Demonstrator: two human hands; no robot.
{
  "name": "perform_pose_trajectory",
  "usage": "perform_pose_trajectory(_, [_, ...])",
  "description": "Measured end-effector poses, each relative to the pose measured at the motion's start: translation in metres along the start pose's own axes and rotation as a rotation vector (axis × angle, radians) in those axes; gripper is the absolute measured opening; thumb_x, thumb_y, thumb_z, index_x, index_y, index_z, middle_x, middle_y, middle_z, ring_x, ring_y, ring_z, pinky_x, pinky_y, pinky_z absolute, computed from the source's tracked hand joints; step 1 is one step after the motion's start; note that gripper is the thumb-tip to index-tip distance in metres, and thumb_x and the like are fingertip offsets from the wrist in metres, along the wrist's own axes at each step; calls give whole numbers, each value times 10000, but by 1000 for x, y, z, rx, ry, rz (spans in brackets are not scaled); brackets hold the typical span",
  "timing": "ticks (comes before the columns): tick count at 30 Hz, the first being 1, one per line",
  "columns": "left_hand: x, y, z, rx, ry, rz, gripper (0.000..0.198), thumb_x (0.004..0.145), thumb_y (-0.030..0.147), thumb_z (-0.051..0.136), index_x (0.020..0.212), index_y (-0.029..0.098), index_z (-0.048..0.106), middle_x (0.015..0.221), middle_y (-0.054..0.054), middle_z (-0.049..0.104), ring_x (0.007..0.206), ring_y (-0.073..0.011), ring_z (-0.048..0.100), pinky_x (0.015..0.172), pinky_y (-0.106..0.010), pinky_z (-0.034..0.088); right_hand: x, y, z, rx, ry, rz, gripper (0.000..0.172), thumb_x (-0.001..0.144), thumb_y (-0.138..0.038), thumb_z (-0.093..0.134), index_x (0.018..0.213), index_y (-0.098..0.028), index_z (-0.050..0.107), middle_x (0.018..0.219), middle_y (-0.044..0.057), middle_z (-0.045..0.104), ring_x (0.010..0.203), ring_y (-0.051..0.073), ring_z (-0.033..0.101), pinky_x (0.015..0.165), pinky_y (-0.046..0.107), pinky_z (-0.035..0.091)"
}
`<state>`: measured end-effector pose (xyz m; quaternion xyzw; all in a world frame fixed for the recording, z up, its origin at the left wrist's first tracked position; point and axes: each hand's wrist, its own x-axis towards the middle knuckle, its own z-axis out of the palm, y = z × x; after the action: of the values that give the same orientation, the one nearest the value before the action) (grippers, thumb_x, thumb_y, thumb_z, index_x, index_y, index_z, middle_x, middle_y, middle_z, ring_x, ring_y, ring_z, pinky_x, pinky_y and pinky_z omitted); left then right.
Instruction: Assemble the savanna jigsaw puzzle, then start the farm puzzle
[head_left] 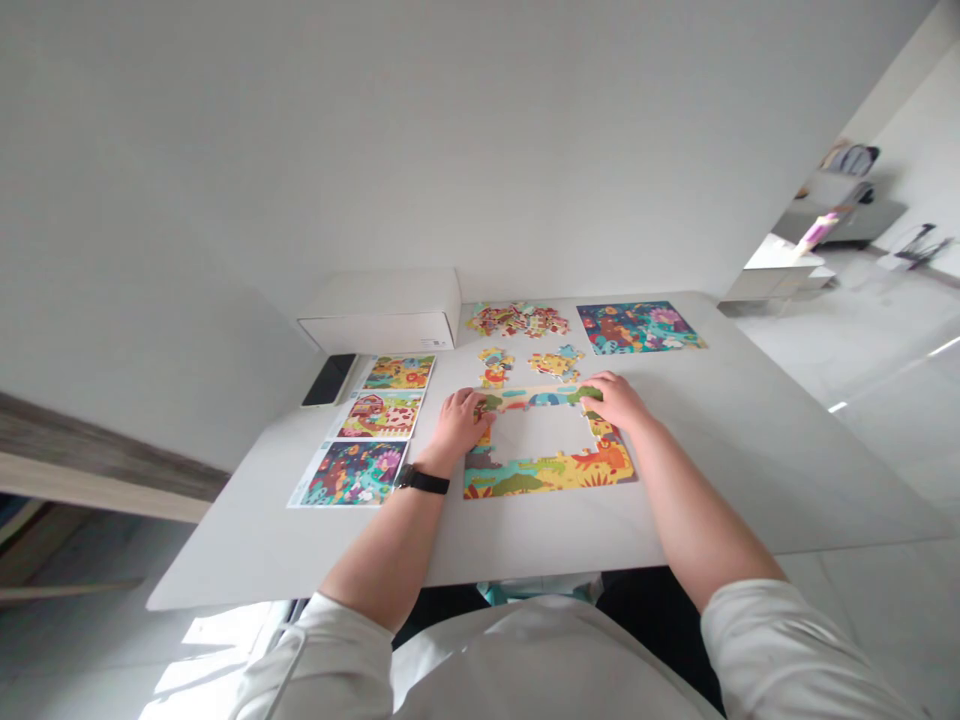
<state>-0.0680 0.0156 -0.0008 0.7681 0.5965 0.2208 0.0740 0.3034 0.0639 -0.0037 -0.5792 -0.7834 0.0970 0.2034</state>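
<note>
A jigsaw puzzle border point(536, 479) with colourful animals and plants lies flat on the table, a ring of joined pieces around a bare middle. My left hand point(459, 425) is at its upper left corner, fingers bent and pressed on the pieces there. At the upper right corner my right hand point(616, 400) grips the edge, its thumb towards the inside. Both hands partly cover the pieces beneath them. Just beyond the border lie two small groups of loose pieces, a left group point(495, 368) and a right group point(556, 363).
A heap of puzzle pieces point(519, 319) lies near the wall. To its right is a finished dark blue puzzle point(637, 328). On the left are a picture sheet point(375, 414) with three designs, a phone point(330, 380) and a white box point(382, 310).
</note>
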Motion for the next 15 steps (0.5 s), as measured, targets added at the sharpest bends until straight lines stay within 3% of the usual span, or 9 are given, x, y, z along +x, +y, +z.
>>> perform_pose_trajectory(15, [4,-3,0,-48,-34,13,305,959,296,691,1252,252,762,1440,-119,689,1399,-303,603,1263,-469,429,-4,5,0,23,4,-13,299,914,-286,775,1207,-247,822,1249,105,714,1147,271,690,1126,431,525])
